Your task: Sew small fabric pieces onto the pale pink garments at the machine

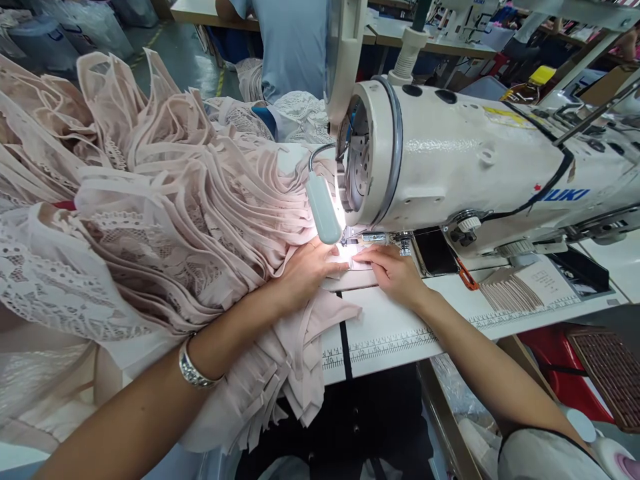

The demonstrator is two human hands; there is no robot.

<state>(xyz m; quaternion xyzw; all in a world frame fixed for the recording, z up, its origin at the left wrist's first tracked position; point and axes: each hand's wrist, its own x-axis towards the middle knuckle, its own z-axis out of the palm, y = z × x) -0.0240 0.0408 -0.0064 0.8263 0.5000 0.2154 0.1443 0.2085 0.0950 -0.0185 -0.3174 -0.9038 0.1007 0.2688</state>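
Note:
Under the sewing machine's head (360,160), a piece of pale pink fabric (345,261) lies on the bed, brightly lit by a small grey lamp (324,210). My left hand (313,267) grips that fabric from the left, thumb and fingers close to the presser foot. From the right, my right hand (393,270) pinches its edge, index finger pointing toward the needle area. Glare and the lamp hide the needle and the exact stitching spot. A large heap of pale pink lace garments (165,247) lies against my left forearm and hangs over the table's front edge.
A printed ruler strip (395,343) runs along the table (370,320). To the right are a dark phone-like slab (434,252), orange-handled snips (467,275), a stack of fabric pieces (510,290) and a black tray (583,270). Beyond the machine, a person in blue (295,47) sits.

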